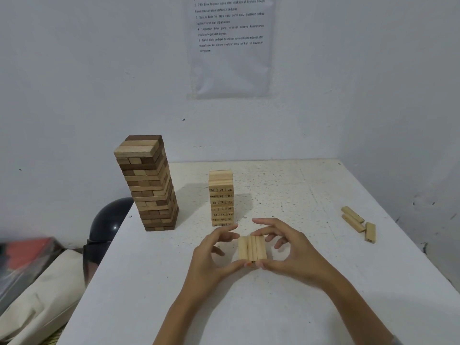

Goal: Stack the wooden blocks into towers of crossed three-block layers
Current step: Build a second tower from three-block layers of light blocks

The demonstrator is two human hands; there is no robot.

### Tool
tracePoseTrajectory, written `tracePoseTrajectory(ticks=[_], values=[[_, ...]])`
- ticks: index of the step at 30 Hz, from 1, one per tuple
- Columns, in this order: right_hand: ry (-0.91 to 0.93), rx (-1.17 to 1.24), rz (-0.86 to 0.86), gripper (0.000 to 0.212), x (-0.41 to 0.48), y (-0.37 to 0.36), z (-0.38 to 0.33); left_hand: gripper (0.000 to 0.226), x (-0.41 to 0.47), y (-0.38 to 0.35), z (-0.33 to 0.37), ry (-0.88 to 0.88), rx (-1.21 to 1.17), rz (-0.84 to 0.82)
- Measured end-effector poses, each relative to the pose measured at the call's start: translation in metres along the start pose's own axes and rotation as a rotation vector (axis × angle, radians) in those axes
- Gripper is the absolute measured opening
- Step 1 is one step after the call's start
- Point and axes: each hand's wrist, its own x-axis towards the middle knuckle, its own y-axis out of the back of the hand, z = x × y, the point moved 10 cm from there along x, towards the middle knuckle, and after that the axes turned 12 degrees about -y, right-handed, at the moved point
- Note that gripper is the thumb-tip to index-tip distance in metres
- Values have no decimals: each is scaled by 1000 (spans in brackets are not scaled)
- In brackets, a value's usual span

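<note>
Pale wooden blocks [252, 247], three abreast, are being pinched by left hand [211, 255] and right hand [293, 250], squaring a layer. It is probably going crosswise onto the numbered tower [221, 197] just beyond the grip.

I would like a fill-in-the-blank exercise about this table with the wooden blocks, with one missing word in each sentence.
1. The left hand and the right hand together hold a row of ___ pale blocks.
2. The dark-and-light tower stands to the ___ of the numbered tower.
3. Of the two towers, the numbered one is the ___.
4. The loose blocks lie near the ___ edge of the table.

Missing words: three; left; shorter; right.
</note>
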Motion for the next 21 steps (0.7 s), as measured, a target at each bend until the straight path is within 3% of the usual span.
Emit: tracePoseTrajectory(ticks=[11,21], values=[[206,10,23,73,28,35,-95,63,46,65,64,-199,15,168],[215,10,20,66,90,42,-116,54,93,86,44,-133,20,246]])
